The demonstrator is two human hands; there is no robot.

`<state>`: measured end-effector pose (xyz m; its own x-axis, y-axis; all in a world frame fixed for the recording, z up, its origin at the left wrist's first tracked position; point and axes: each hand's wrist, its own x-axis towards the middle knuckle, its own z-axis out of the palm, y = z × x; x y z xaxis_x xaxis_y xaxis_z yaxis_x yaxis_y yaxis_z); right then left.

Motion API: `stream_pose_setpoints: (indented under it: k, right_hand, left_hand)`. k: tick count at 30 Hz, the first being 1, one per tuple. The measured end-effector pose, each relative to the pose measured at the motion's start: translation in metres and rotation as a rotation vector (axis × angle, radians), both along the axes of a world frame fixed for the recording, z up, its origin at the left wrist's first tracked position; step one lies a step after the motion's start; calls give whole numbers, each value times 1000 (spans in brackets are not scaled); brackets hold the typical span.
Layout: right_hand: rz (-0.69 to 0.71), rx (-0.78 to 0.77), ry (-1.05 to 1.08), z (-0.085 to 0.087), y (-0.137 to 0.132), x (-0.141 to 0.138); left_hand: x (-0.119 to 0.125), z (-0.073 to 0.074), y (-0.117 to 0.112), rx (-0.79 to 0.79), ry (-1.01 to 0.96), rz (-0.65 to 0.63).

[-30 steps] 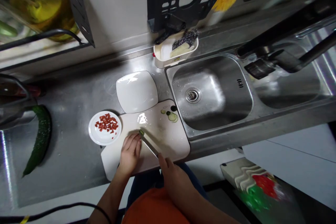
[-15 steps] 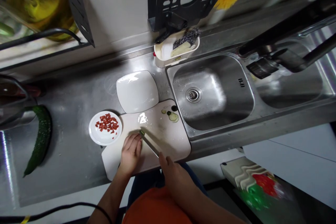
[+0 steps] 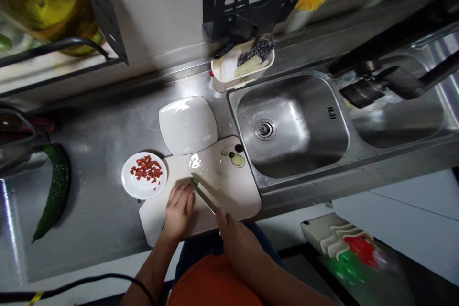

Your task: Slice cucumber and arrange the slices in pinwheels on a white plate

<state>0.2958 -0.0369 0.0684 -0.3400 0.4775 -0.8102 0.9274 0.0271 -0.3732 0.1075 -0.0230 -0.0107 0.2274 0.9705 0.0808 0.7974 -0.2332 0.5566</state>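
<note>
A white cutting board [image 3: 229, 196] lies at the counter's front edge. My right hand [image 3: 234, 236] is wrapped round the handle of a kitchen knife [image 3: 205, 197], whose blade slants up and left across the board. Beside the blade's tip a small bit of cucumber [image 3: 195, 180] shows green. My left hand [image 3: 179, 208] is closed just left of the blade, fingers curled down over a cucumber piece that they mostly hide. Several thin cucumber slices [image 3: 237, 160] lie near the board's right corner.
Left of the board stands a small white plate [image 3: 134, 186] of diced red pieces. A square white plate [image 3: 188, 126] touches the board's back. A whole cucumber [image 3: 55, 196] lies far left. To the right are a steel sink [image 3: 294, 153], a black faucet [image 3: 362, 93] and a sponge caddy [image 3: 220, 85].
The view has shifted very slightly. My hands and the knife stay almost where they were on the board.
</note>
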Motion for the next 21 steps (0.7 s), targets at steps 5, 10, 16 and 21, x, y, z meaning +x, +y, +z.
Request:
stream_pose_setpoints:
  k: [5,10,16,21]
  right_hand:
    - [3,24,7,-3,-1,-2]
    - [-6,13,9,-5,0,-4]
    - [-14,19,15,-5,4,-6]
    - [-19,40,9,-8,5,-8]
  left_hand:
    - [0,0,-1,-4,-10,10]
    - [-1,-1,0,-5,-10,0]
    - [-1,-1,0,-14,-10,-1]
    - [0,2,1,-26,-4,-5]
